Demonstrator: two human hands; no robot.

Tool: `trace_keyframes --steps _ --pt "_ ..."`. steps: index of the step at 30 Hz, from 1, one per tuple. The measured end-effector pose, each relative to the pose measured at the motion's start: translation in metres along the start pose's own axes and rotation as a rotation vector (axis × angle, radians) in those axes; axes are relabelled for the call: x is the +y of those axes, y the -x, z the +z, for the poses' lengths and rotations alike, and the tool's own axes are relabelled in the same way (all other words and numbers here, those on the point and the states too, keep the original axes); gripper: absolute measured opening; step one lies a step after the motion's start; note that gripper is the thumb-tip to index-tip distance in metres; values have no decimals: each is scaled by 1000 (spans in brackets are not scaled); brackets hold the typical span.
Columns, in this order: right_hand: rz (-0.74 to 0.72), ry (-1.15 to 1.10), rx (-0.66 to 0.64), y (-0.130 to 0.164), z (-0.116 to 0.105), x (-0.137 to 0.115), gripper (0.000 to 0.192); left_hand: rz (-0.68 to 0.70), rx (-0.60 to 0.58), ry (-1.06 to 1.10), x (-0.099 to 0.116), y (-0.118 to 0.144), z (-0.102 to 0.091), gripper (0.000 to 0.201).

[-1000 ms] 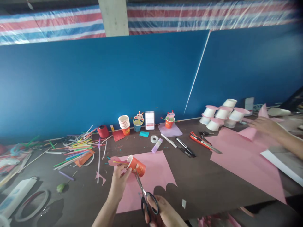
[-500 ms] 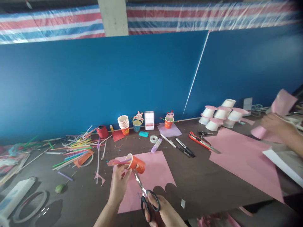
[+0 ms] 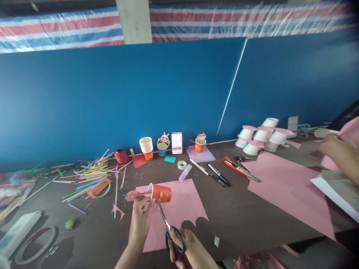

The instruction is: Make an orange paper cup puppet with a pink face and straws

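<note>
My left hand [image 3: 141, 218] holds a red paper cup [image 3: 161, 193] on its side by the rim, with a pink paper cut-out and straws [image 3: 134, 194] sticking out of its mouth to the left. My right hand [image 3: 190, 252] grips black-handled scissors [image 3: 168, 229], whose blades point up at the cup's rim. Both are above a pink paper sheet [image 3: 185, 209] with a scalloped cut edge on the dark table [image 3: 238, 220].
Coloured straws [image 3: 89, 177] lie at the left with tape rings and a white bottle. A cup stack [image 3: 147, 146], decorated cups, tape, glue stick, pens and an orange cutter [image 3: 238, 168] sit behind. White cups [image 3: 260, 136] and pink paper [image 3: 286, 183] lie right, where another person's hand [image 3: 339, 153] holds pink paper.
My left hand has turned the cup more level. The scissors have shifted slightly left under the rim. The other person's hand lifted pink paper and drew back to the right.
</note>
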State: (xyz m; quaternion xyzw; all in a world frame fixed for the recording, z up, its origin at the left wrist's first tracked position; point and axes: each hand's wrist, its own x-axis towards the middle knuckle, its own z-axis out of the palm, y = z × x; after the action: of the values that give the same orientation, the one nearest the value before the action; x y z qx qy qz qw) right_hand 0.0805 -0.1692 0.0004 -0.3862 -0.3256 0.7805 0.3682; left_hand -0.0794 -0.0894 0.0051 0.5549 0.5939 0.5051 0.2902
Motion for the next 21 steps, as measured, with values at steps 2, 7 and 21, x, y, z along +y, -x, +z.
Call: trace_keyframes --steps 2,7,21 --pt "3 -6 1 0 0 0 47 7 9 -14 -1 1 1 28" --pt "20 -31 5 1 2 -3 49 42 -9 -16 3 1 1 26" --pt "-19 73 20 -1 7 -8 51 165 -46 -163 6 1 -6 23"
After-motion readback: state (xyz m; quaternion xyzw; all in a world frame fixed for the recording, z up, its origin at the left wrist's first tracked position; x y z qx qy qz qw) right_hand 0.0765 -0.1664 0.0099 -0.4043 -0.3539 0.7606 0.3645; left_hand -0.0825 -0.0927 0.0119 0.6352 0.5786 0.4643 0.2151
